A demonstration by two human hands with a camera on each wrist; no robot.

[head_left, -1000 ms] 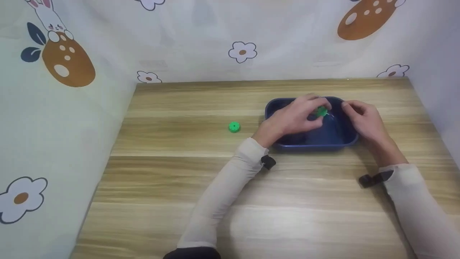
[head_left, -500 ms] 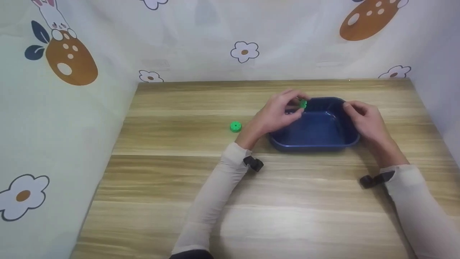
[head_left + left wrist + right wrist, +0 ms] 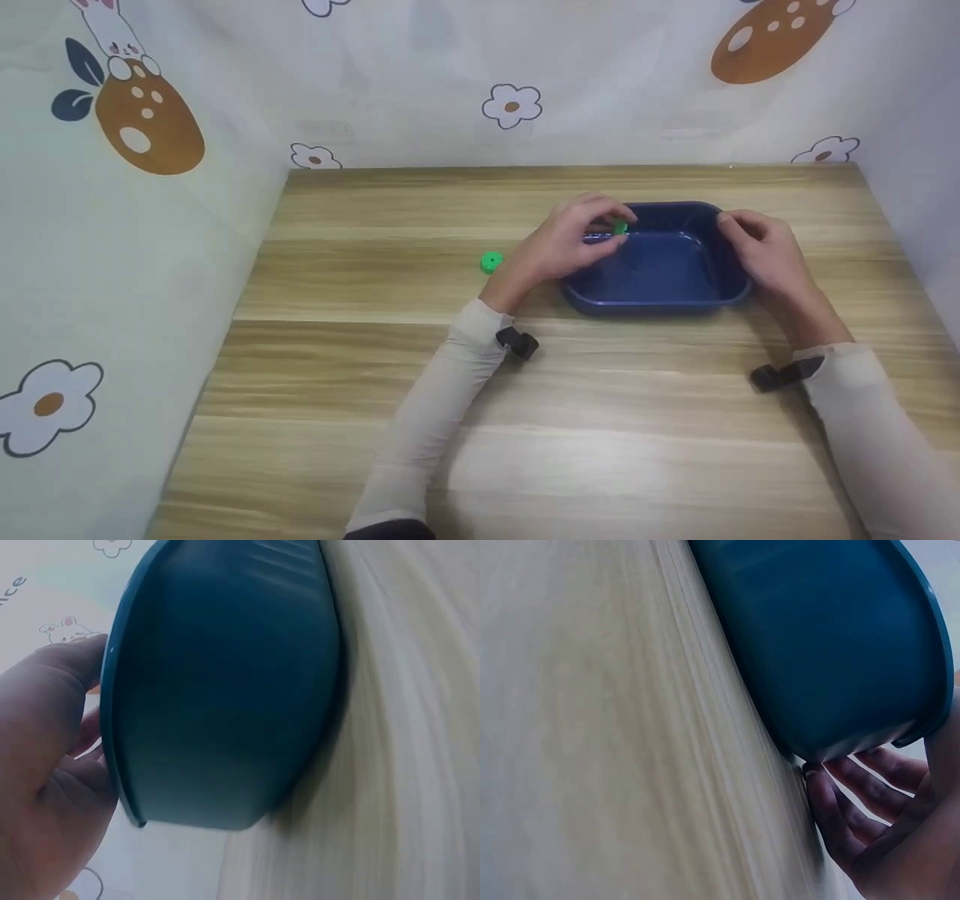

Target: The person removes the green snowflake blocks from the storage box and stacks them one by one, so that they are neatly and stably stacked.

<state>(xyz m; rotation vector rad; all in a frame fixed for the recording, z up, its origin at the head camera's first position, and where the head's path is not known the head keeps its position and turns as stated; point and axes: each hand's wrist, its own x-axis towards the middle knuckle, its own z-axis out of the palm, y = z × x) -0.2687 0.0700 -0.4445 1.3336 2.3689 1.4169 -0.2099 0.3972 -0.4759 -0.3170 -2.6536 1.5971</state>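
Observation:
Between the thumb and fingers of my left hand [image 3: 566,236] is a small green round piece [image 3: 620,226], held over the left end of a dark blue plastic bin [image 3: 652,306]. The left wrist view shows this hand [image 3: 52,757] behind the bin's rim [image 3: 112,682], with the piece hidden. My right hand [image 3: 769,251] grips the bin's right end, thumb at the rim. In the right wrist view its fingers [image 3: 874,780] lie against the outside of the end wall [image 3: 840,660]. A second green round piece [image 3: 491,262] with small holes lies on the table, left of my left wrist.
The bin stands on a wood-grain table [image 3: 360,375] towards the back right. A pale cloth wall [image 3: 405,90] with printed flowers rises behind the table, and more of it lines both sides.
My left hand, with the green piece, has moved left from over the middle of the bin to its left end, then dipped slightly. The right hand stays at the bin's right end.

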